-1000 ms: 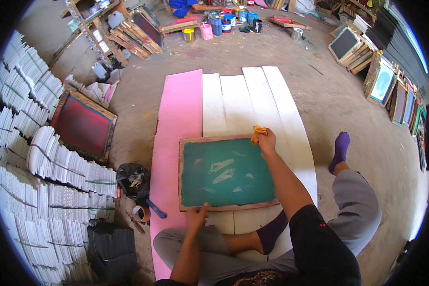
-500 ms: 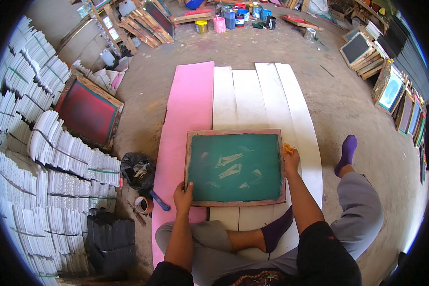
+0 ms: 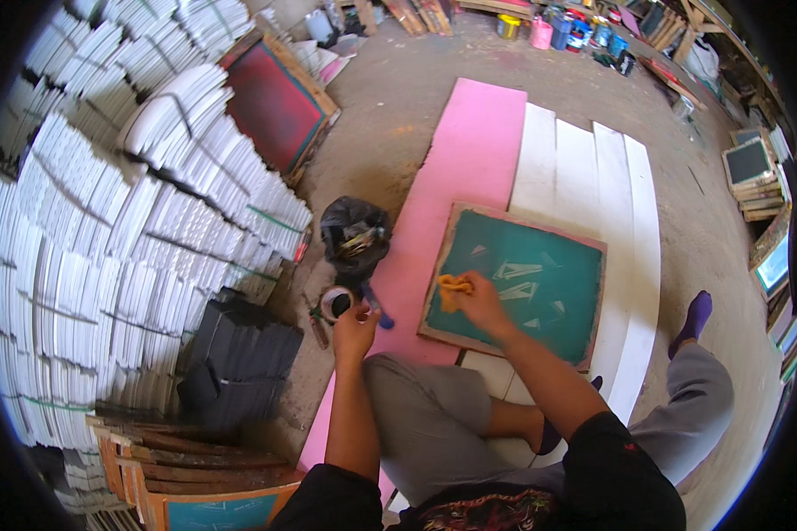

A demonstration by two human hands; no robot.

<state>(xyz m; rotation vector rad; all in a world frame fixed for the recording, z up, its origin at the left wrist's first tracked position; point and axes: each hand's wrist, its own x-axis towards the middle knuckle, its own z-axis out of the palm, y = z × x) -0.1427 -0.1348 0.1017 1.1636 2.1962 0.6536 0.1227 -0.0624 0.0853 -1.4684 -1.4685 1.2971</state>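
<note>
My right hand (image 3: 483, 305) is closed on a crumpled orange-yellow cloth (image 3: 450, 292), over the left part of a framed screen. That screen (image 3: 562, 270) has a green mesh with pale angular shapes and a worn wooden frame, and lies flat across pink and white sheets. My left hand (image 3: 355, 332) is off the frame, at the edge of a brown tape roll (image 3: 336, 303) on the floor. Its thumb and fingers look apart; whether they touch the roll I cannot tell. A blue-handled tool (image 3: 379, 310) lies just beside that hand, partly covered by it.
A black plastic bag (image 3: 354, 237) sits beyond the tape roll. Tall stacks of white sheets (image 3: 106, 230) fill the left, with a black stack (image 3: 243, 354) nearer. A red screen (image 3: 279, 106) leans behind them. Wooden frames (image 3: 195, 469) stand at lower left; paint tins (image 3: 560, 34) stand far back.
My view has turned left. Both hands have let go of the screen's sides: the left moved to the tape roll, the right brought the cloth over the screen's left part.
</note>
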